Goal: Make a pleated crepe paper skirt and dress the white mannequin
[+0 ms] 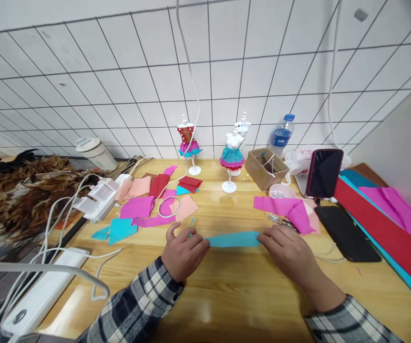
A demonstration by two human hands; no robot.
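A strip of blue crepe paper [234,239] is stretched level above the wooden table. My left hand [184,251] pinches its left end, and a thin blue sliver [191,222] sticks up by the fingers. At the other end, my right hand [291,252] has its fingertips closed on the paper. Scissors [280,220] lie just beyond my right hand, partly under a magenta paper piece [280,206]. Behind the strip stands a small white dress form [234,141] wearing a ruffled blue, magenta and red skirt [231,157].
Another dressed form [187,138] stands by the tiled wall. Coloured paper pieces [137,207] and a white ring [169,207] lie left. On the right are a cardboard box [266,169], water bottle [282,135], upright phone [324,173] and black phone [348,233]. Cables and feathers [23,190] crowd the far left.
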